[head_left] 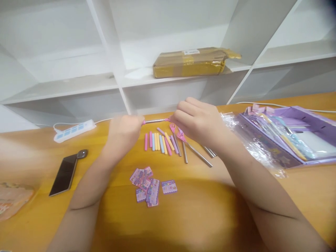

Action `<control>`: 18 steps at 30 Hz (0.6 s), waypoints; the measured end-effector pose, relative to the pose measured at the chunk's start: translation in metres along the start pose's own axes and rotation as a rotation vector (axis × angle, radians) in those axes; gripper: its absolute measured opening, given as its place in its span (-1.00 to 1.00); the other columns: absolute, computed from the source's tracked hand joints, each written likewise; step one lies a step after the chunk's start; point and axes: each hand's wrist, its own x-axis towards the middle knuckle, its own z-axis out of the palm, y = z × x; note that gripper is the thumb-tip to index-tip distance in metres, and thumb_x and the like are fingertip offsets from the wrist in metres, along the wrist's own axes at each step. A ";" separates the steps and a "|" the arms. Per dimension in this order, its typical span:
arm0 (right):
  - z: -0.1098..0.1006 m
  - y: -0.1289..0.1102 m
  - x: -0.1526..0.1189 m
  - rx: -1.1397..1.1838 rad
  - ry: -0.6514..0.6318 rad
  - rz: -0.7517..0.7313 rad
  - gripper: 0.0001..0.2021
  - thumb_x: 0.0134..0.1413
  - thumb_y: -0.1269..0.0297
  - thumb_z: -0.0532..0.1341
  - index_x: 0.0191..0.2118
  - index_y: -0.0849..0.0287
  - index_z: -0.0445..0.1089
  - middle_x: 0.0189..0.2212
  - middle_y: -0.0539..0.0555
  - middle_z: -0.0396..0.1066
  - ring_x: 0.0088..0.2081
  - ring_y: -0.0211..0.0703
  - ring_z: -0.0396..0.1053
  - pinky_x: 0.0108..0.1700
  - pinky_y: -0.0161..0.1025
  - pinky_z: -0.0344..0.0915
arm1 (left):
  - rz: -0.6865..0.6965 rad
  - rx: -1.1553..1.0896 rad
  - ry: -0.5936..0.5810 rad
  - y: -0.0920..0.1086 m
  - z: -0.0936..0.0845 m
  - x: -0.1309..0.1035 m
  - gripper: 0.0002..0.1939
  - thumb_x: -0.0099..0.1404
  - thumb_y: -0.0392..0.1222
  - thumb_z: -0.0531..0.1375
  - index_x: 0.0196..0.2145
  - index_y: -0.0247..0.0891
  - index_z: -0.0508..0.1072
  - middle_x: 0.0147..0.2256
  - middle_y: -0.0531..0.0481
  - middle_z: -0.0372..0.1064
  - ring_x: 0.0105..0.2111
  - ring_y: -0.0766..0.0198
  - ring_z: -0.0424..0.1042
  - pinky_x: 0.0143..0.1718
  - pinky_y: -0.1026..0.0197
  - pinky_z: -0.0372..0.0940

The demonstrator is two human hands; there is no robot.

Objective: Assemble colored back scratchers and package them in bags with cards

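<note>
Both fists grip one thin back scratcher (155,121), held level above the far part of the table. Its metal rod shows between them, with a bit of pink at each end. My left hand (125,131), slightly blurred, is closed around one pink end. Fingers curled, my right hand (195,117) grips the other, and hides its head. Below lie several coloured tubes (158,141) in pink, blue, yellow and purple. Beside them are metal rods with pink claw-shaped heads (181,134), partly under my right hand. Several small printed cards (147,185) lie in a loose pile nearer to me.
At right, a purple box (283,147) holds plastic-wrapped items, with clear plastic wrap (258,148) beside it. To the left are a power strip (75,131), a phone (63,174) and a dark small device (82,154). A taped cardboard box (189,63) sits on the shelf behind.
</note>
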 end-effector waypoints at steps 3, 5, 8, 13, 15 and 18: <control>0.003 0.001 0.000 -0.006 0.010 0.001 -0.74 0.47 0.56 0.24 -0.31 0.15 0.35 -0.36 0.01 0.33 -0.28 -0.17 0.07 -0.32 -0.18 0.04 | 0.011 -0.006 0.014 -0.001 0.000 0.002 -0.65 0.56 -0.25 0.06 -0.31 -0.16 0.60 -0.45 -0.14 0.49 -0.48 0.06 0.36 -0.40 0.08 -0.05; 0.005 0.002 0.000 -0.010 0.025 0.001 -0.73 0.47 0.56 0.25 -0.32 0.15 0.35 -0.37 0.01 0.33 -0.28 -0.17 0.08 -0.33 -0.18 0.03 | 0.014 -0.008 0.010 -0.001 0.001 0.004 -0.67 0.51 -0.29 0.07 -0.33 -0.16 0.59 -0.46 -0.13 0.48 -0.49 0.07 0.33 -0.40 0.08 -0.06; 0.007 0.005 0.000 -0.025 0.041 0.003 -0.71 0.51 0.51 0.24 -0.33 0.15 0.34 -0.39 0.02 0.33 -0.29 -0.17 0.07 -0.33 -0.17 0.02 | 0.011 -0.008 0.002 -0.001 0.001 0.006 -0.69 0.47 -0.31 0.08 -0.34 -0.16 0.58 -0.47 -0.11 0.48 -0.51 0.10 0.30 -0.40 0.08 -0.05; 0.004 0.013 -0.003 -0.066 -0.011 0.045 -0.68 0.55 0.46 0.20 -0.35 0.15 0.35 -0.38 0.04 0.35 -0.29 -0.16 0.08 -0.31 -0.16 -0.03 | 0.001 -0.020 0.029 -0.005 0.003 0.009 -0.67 0.51 -0.28 0.07 -0.35 -0.16 0.57 -0.48 -0.11 0.45 -0.48 0.08 0.36 -0.37 0.08 -0.07; 0.004 0.020 -0.005 -0.087 -0.017 0.068 -0.68 0.57 0.41 0.21 -0.35 0.14 0.38 -0.38 0.05 0.36 -0.28 -0.15 0.10 -0.27 -0.15 -0.03 | -0.027 -0.035 0.075 -0.010 0.005 0.012 -0.70 0.48 -0.31 0.10 -0.37 -0.16 0.54 -0.48 -0.10 0.42 -0.44 0.08 0.37 -0.36 0.08 -0.09; 0.008 0.044 -0.009 -0.121 0.014 0.130 -0.66 0.60 0.26 0.25 -0.34 0.11 0.45 -0.39 0.05 0.38 -0.26 -0.15 0.14 -0.16 -0.12 0.01 | -0.130 -0.035 0.212 -0.028 0.007 0.021 -0.75 0.41 -0.34 0.14 -0.44 -0.16 0.42 -0.48 -0.08 0.34 -0.41 0.09 0.31 -0.34 0.06 -0.14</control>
